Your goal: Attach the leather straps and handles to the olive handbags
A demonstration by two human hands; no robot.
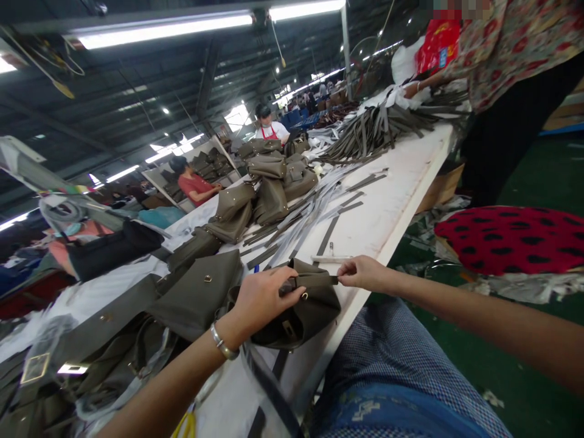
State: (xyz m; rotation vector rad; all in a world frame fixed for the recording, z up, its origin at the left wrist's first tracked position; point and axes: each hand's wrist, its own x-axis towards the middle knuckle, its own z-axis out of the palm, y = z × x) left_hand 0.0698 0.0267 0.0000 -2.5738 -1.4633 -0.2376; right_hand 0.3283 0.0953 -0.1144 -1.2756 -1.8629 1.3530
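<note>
An olive-grey handbag (319, 307) with gold-coloured fittings lies tilted at the table's near edge. My left hand (264, 298), with a silver bangle at the wrist, grips the bag's upper part, thumb and fingers closed around it. At the bag's right end, my right hand (362, 274) pinches the tip of a dark strap (322, 280) that runs across the bag. Beyond my right fingers lies a small whitish bar (331, 259) on the table. Another olive handbag (201, 292) rests left of my left hand.
More olive bags (269, 182) are heaped along the white table (387, 207). Loose grey straps (365, 137) pile up toward its far end, where a co-worker in a floral top (515, 55) stands. Right of the table is a red, black-spotted cushion (511, 240). Two people sit across from me.
</note>
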